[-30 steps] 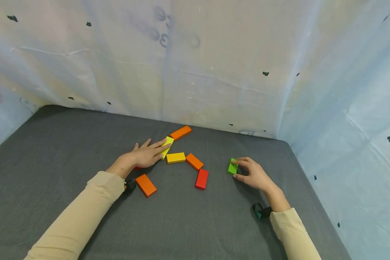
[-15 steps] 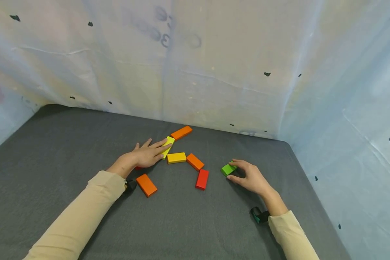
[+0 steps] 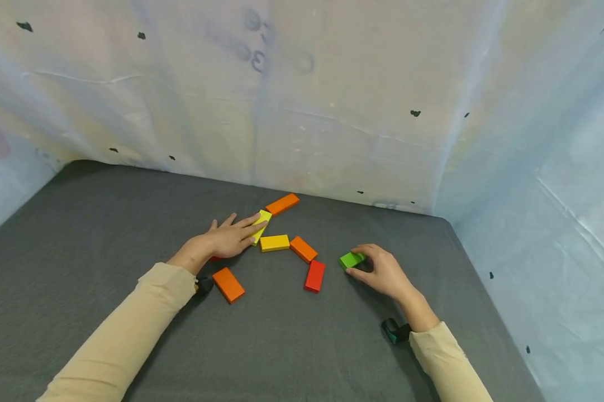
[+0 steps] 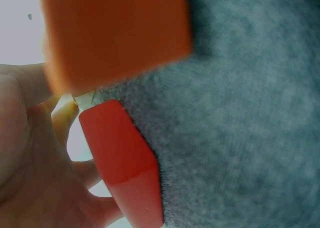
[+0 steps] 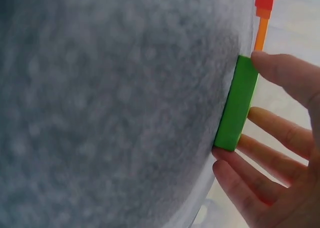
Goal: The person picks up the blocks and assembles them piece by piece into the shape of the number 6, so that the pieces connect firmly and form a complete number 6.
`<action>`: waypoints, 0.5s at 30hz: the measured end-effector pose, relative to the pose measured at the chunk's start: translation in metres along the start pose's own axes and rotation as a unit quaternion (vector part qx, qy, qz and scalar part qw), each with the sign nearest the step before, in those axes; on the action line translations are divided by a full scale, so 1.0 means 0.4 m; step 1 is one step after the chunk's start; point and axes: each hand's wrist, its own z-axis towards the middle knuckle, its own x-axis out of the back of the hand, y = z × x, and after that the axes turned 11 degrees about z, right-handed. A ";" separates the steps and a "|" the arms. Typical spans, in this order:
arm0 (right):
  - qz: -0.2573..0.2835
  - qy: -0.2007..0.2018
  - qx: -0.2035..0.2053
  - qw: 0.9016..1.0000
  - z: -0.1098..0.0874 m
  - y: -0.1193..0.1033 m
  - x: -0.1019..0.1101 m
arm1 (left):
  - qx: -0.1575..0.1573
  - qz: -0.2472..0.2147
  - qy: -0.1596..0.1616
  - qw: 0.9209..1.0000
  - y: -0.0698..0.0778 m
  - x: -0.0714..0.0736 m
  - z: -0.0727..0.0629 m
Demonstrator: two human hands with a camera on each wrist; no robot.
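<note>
My left hand (image 3: 226, 239) lies with fingers spread and straight, its fingertips over a light yellow block (image 3: 265, 216). Beneath that palm is a red block (image 4: 122, 148), mostly hidden in the head view. An orange block (image 3: 228, 285) lies close to the left wrist. On the right, a green block (image 3: 350, 261) is pinched between the thumb and fingers of my right hand (image 3: 382, 271); the right wrist view shows the thumb at one end and fingers along its side and other end.
A deeper yellow block (image 3: 274, 243), an orange block (image 3: 303, 249) and a red block (image 3: 314, 276) form a bent line between the hands. Another orange block (image 3: 283, 204) lies near the back edge. Pale sheeting (image 3: 332, 151) rises behind the dark grey cloth surface (image 3: 281, 346).
My right hand has moved left with the green block, which has turned from nearly upright in view to slanting. The left hand and the other blocks stay in place.
</note>
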 end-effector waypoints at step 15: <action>0.026 0.000 0.029 0.999 -0.009 -0.034 -0.017 | 0.001 0.001 -0.004 1.000 0.003 0.002 -0.004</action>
